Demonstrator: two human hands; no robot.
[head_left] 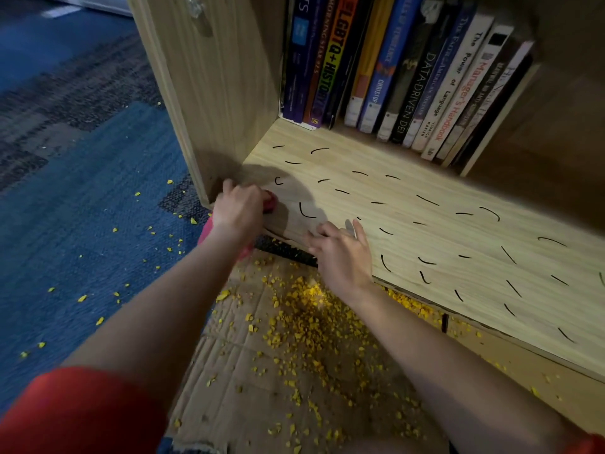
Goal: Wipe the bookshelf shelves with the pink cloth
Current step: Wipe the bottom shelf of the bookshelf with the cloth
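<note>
The light wooden shelf board [409, 231] of the bookshelf carries several short black curved marks. At its front left corner my left hand [240, 209] grips the pink cloth [270, 202], most of which is hidden under the hand; a pink fold shows below my wrist. My right hand [340, 253] rests on the shelf's front edge with its fingers straight and spread, holding nothing.
A row of upright books [409, 70] fills the back of the shelf. Flattened cardboard [294, 371] on the floor below the shelf is strewn with yellow crumbs [311, 316]. Blue patterned carpet [82, 224] lies left, with scattered crumbs. The bookshelf's side panel [209, 93] stands at left.
</note>
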